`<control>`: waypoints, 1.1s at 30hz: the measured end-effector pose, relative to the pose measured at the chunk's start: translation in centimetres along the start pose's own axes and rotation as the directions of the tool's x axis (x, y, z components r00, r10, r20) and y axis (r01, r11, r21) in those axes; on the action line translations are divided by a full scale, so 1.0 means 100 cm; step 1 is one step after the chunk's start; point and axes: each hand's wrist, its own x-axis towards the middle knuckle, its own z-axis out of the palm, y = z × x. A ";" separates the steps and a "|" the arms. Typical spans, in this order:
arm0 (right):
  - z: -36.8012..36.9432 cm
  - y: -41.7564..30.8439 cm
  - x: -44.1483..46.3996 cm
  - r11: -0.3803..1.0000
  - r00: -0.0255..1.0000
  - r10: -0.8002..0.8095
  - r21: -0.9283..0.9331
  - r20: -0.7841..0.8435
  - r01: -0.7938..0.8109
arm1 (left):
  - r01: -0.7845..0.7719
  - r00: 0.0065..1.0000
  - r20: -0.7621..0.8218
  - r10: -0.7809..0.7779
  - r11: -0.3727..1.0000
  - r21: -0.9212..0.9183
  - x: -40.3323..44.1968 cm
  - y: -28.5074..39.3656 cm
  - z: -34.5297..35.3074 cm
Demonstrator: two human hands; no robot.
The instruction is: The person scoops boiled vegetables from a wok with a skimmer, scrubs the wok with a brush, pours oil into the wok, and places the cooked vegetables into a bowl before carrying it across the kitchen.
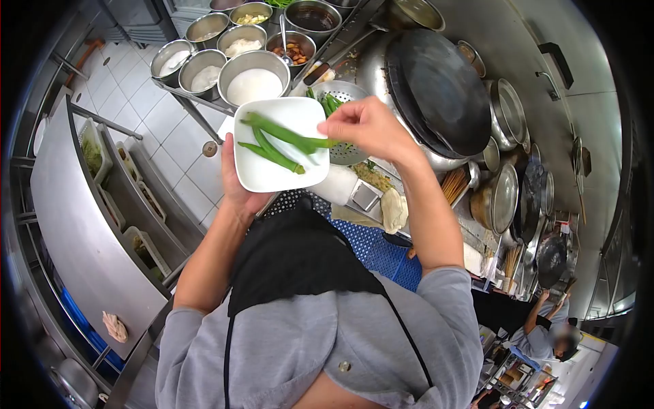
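Observation:
My left hand (237, 178) supports a white square dish (262, 180) from its left side and underneath, tilted toward me. Several long green okra pods (274, 155) lie in it. Over the dish's right edge, my right hand (364, 128) is closed in a pinch on the end of an okra pod (310, 142), which reaches across the others. Behind that hand sits a perforated metal strainer (351, 153) with more green pods (332, 102), partly hidden by the hand.
Metal pots of white powder (253, 87) and other ingredients stand beyond the dish. Large dark woks (439, 92) are stacked at right. A steel counter (88, 218) with food containers (95, 151) runs along the left. Another person (545, 337) works at lower right.

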 end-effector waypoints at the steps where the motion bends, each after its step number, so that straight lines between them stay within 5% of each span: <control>1: -0.003 0.004 0.004 0.990 0.996 0.029 -0.133 -0.082 -0.040 | 0.007 1.000 0.004 -0.007 1.000 -0.010 0.001 -0.001 0.001; 3: -0.016 0.018 0.015 0.913 0.965 0.054 -0.379 -0.256 -0.151 | 0.006 1.000 -0.029 -0.007 0.999 -0.049 -0.001 -0.001 -0.002; 10: -0.002 0.179 0.045 0.571 0.900 0.139 -0.709 -0.414 -0.415 | -0.074 0.996 -0.040 0.073 0.997 -0.017 -0.031 0.015 -0.010; 13: 0.011 0.191 0.048 0.511 0.947 -0.131 -0.839 -0.292 -0.188 | -0.170 0.983 -0.067 0.169 0.985 -0.015 -0.041 0.022 -0.019; 18: 0.011 0.186 0.059 0.236 0.971 -0.240 -0.971 -0.011 0.048 | -0.238 0.961 -0.141 0.238 0.971 0.018 -0.054 0.028 -0.023; 24: -0.009 0.186 0.067 0.123 0.982 -0.093 -0.977 0.165 0.176 | -0.252 0.961 -0.115 0.250 0.968 0.000 -0.059 0.028 -0.026; 28: -0.032 0.138 0.052 0.472 0.992 0.115 -0.876 -0.056 -0.104 | -0.267 0.954 -0.142 0.264 0.964 0.002 -0.059 0.030 -0.032; 31: -0.022 0.124 0.060 0.801 0.960 0.274 -0.538 -0.062 -0.263 | -0.275 0.949 -0.165 0.269 0.961 -0.012 -0.058 0.027 -0.032; 33: 0.007 0.131 0.067 0.804 0.960 0.214 -0.526 -0.180 -0.278 | -0.258 0.956 -0.144 0.254 0.966 -0.008 -0.053 0.024 -0.028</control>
